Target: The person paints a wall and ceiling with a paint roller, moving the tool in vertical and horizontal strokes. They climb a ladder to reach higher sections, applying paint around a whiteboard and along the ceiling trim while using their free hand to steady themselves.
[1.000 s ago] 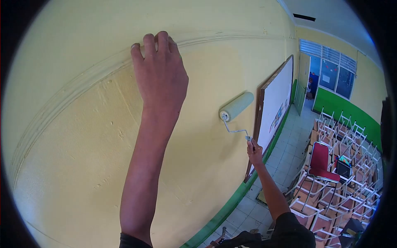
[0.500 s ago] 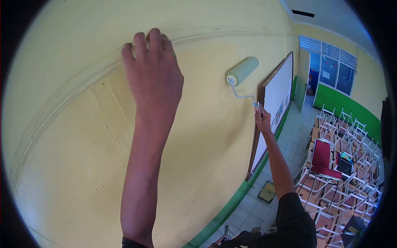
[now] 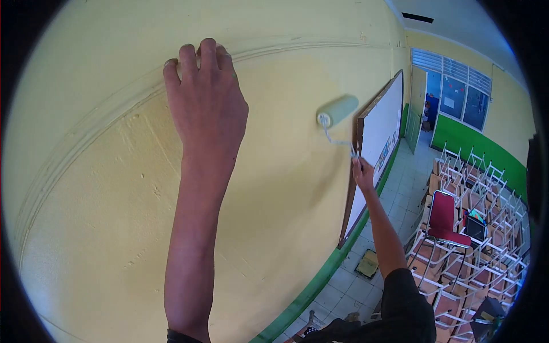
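Left of the whiteboard point(image 3: 380, 143), the left hand point(image 3: 207, 108) is pressing flat on the wall point(image 3: 274, 188), the right hand point(image 3: 362, 173) clamping a blurred roller point(image 3: 338, 110)

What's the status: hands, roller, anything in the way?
Left hand flat on wall, fingertips over moulding. Right hand shut on paint roller handle, sleeve against wall, blurred. Whiteboard frame close beside roller, on its right.

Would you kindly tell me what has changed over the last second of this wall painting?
The right hand swept the paint roller up the yellow wall beside the whiteboard, then eased it slightly back down; its grip on the handle never changed. The left hand stayed pressed on the wall moulding, sliding only a touch leftward.
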`<state>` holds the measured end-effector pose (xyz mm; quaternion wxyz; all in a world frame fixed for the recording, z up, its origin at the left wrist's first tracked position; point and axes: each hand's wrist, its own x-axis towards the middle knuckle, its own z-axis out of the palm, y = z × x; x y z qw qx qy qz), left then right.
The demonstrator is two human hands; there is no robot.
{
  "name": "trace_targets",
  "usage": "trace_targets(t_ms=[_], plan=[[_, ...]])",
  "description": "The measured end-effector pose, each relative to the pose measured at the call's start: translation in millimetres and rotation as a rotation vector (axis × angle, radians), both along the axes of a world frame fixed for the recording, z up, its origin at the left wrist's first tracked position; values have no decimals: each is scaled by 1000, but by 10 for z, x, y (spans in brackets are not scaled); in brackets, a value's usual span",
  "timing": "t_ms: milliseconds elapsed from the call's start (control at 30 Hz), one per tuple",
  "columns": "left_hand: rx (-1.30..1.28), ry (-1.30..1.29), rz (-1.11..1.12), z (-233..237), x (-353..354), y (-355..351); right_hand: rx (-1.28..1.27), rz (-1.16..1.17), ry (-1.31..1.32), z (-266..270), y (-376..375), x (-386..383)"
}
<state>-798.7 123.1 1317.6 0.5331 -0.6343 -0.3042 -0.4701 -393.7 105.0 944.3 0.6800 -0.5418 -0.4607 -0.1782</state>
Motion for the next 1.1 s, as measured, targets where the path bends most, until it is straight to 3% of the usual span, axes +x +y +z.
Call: trace_targets(t_ms=[100, 200, 267, 433, 500, 800, 900, 967, 1100], plan=[[5, 3, -19, 0, -2, 8, -12, 105, 128, 390, 114, 87], [11, 11, -31, -4, -16, 12, -11, 157, 169, 299, 68, 56], [5, 10, -13, 3, -11, 15, -37, 35, -4, -172, 31, 150], [-14, 9, 17, 3, 19, -11, -132, 70, 85, -1105, -434, -198], [-29, 12, 30, -5, 10, -19, -237, 126, 251, -1455, -478, -121], [-12, 9, 7, -12, 16, 7, -173, 65, 82, -113, -296, 265], [-30, 1, 14, -4, 34, 11, -208, 29, 37, -159, -393, 153], [6, -12, 6, -11, 58, 17, -173, -1, -63, -595, -484, 74], [-44, -6, 47, -11, 78, -24, -479, -2, 30, -1202, -1077, -441]])
